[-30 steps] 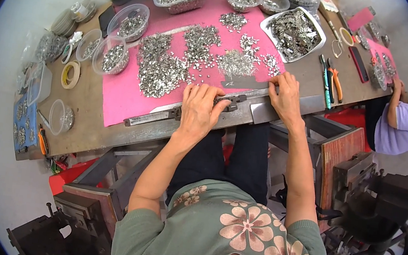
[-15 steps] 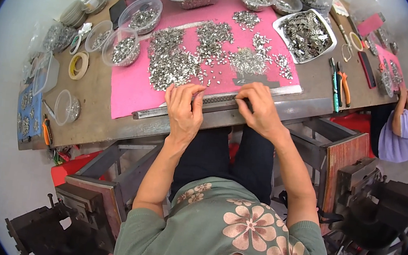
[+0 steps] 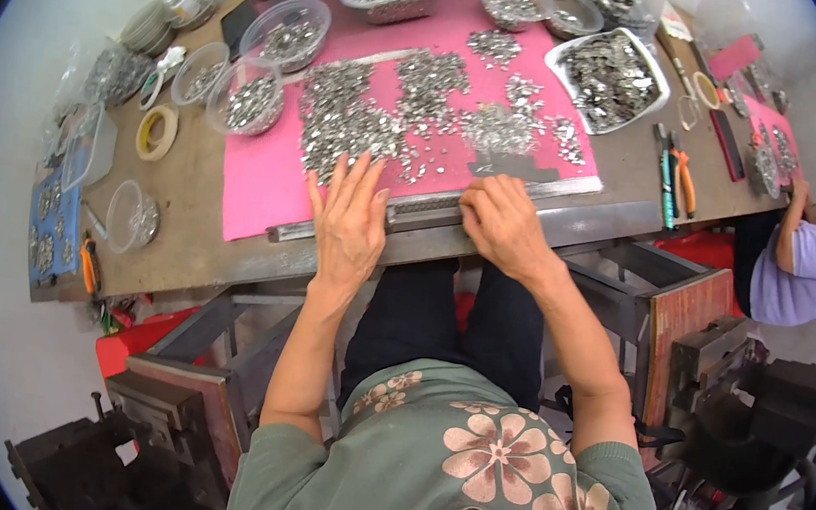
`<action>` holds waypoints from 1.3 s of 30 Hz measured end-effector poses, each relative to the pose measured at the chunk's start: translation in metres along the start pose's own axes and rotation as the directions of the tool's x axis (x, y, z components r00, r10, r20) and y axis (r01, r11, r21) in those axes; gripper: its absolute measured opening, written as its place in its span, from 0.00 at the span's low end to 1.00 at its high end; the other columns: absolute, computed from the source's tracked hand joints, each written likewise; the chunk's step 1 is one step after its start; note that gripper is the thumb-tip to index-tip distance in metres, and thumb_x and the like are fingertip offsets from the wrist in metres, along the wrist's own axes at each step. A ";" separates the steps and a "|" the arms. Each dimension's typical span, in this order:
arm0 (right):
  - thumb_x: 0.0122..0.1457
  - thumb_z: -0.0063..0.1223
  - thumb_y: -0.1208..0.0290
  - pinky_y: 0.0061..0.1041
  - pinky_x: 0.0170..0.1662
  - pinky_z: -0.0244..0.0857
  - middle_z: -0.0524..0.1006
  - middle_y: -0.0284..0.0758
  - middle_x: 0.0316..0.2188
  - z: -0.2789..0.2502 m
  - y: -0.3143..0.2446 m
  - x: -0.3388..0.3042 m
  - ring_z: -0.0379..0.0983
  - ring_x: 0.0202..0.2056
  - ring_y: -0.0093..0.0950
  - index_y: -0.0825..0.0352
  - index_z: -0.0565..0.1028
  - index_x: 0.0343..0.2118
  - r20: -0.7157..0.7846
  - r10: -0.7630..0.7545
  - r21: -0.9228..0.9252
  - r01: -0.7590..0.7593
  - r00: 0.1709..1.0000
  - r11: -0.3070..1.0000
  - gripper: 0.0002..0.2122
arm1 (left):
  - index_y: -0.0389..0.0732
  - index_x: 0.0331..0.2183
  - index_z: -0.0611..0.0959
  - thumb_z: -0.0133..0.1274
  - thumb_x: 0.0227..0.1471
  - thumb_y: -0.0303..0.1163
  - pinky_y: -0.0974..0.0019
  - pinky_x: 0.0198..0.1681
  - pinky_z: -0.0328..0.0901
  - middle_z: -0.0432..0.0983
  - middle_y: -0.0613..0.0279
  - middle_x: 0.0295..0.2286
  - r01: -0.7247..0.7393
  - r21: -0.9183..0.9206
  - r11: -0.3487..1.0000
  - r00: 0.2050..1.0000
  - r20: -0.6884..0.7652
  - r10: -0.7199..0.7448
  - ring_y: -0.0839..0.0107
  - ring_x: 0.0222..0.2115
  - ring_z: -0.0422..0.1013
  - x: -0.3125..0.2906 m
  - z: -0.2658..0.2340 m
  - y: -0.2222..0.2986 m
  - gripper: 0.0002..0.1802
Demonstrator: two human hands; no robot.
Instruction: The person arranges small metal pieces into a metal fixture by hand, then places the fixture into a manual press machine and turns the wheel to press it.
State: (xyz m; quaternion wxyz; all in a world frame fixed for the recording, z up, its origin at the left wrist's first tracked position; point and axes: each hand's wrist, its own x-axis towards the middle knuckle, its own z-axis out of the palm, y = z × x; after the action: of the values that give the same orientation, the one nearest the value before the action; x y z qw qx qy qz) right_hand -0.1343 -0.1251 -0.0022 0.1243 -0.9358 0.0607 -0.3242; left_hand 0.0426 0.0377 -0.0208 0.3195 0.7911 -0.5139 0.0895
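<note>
A long metal bar [image 3: 572,187] lies along the front edge of the pink mat [image 3: 259,193]. Between my hands, a narrow strip of small metal links [image 3: 423,208] rests along it. My left hand [image 3: 349,223] is open, its fingers stretched over the mat's front part, fingertips at the near edge of a spread of small silver metal pieces [image 3: 341,132]. At the strip's right end, my right hand [image 3: 507,228] is closed, with fingers and thumb bent together; what they pinch is hidden. Beyond it lies a pile of thin metal pins [image 3: 498,129] by a dark flat piece [image 3: 514,166].
Clear plastic tubs [image 3: 247,101] of metal pieces stand behind and to the left. A white tray [image 3: 660,94] of metal parts sits at the back right, near orange-handled pliers [image 3: 683,181]. A tape roll [image 3: 157,133] lies left. A co-worker [image 3: 815,256] sits far right.
My left hand has opened and shifted slightly left, off the strip, its fingers now spread toward the loose pieces. My right hand has moved a little left and down.
</note>
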 end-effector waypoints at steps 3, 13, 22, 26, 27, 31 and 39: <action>0.53 0.59 0.78 0.35 0.43 0.64 0.72 0.38 0.33 0.002 0.002 -0.001 0.71 0.37 0.37 0.69 0.74 0.34 0.010 -0.007 0.013 0.007 1.000 1.000 0.07 | 0.39 0.54 0.80 0.52 0.62 0.30 0.37 0.69 0.40 0.74 0.56 0.56 -0.007 -0.037 0.999 1.000 -0.012 0.006 0.52 0.62 0.63 -0.004 0.001 0.002 0.19; 0.56 0.59 0.80 0.38 0.42 0.63 0.74 0.38 0.32 -0.041 0.068 -0.042 0.72 0.37 0.40 0.67 0.77 0.35 -0.343 0.460 -0.105 -0.520 0.819 0.848 0.04 | 0.40 0.48 0.82 0.55 0.60 0.28 0.40 0.68 0.45 0.78 0.59 0.49 -0.069 -0.155 0.986 0.986 -0.160 0.044 0.57 0.57 0.69 -0.012 0.011 0.005 0.14; 0.55 0.61 0.76 0.37 0.42 0.62 0.73 0.37 0.31 -0.054 0.085 -0.045 0.71 0.37 0.38 0.66 0.76 0.32 -0.197 0.497 -0.195 -0.531 0.845 0.825 0.04 | 0.40 0.46 0.83 0.56 0.59 0.26 0.41 0.67 0.47 0.79 0.60 0.46 -0.064 -0.181 0.981 0.980 -0.199 0.027 0.57 0.55 0.71 -0.011 0.012 0.007 0.13; 0.54 0.62 0.78 0.34 0.44 0.62 0.75 0.37 0.32 -0.042 0.048 -0.029 0.73 0.38 0.37 0.67 0.75 0.32 -0.119 0.407 0.109 -0.395 0.906 0.912 0.05 | 0.40 0.45 0.83 0.57 0.57 0.26 0.41 0.67 0.49 0.79 0.60 0.44 -0.049 -0.193 0.980 0.979 -0.205 0.009 0.57 0.53 0.72 -0.011 0.013 0.008 0.13; 0.54 0.62 0.79 0.34 0.44 0.62 0.75 0.37 0.32 -0.036 0.035 -0.023 0.73 0.38 0.37 0.67 0.75 0.32 -0.106 0.354 0.143 -0.338 0.929 0.930 0.06 | 0.40 0.45 0.83 0.57 0.57 0.25 0.42 0.66 0.50 0.79 0.60 0.44 -0.061 -0.187 0.981 0.978 -0.209 0.022 0.57 0.52 0.72 -0.011 0.014 0.007 0.13; 0.53 0.62 0.80 0.33 0.43 0.63 0.76 0.37 0.34 -0.014 0.002 -0.003 0.73 0.37 0.37 0.68 0.75 0.32 -0.028 0.214 0.216 -0.204 0.976 0.955 0.06 | 0.40 0.45 0.83 0.58 0.56 0.25 0.42 0.66 0.50 0.79 0.60 0.43 -0.069 -0.179 0.982 0.977 -0.213 0.029 0.58 0.51 0.72 -0.011 0.015 0.006 0.13; 0.53 0.62 0.80 0.35 0.42 0.62 0.75 0.35 0.33 0.004 -0.005 0.002 0.71 0.36 0.36 0.67 0.75 0.32 -0.012 0.123 0.149 -0.119 0.992 0.982 0.06 | 0.41 0.44 0.83 0.57 0.56 0.25 0.42 0.66 0.51 0.79 0.61 0.43 -0.067 -0.187 0.980 0.976 -0.214 0.026 0.59 0.51 0.73 -0.011 0.013 0.006 0.12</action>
State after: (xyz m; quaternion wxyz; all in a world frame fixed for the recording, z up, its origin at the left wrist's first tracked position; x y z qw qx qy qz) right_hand -0.1298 -0.1198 -0.0029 0.2121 -0.9152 0.0946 -0.3293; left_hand 0.0299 0.0365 -0.0333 0.4452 0.7302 -0.5017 0.1299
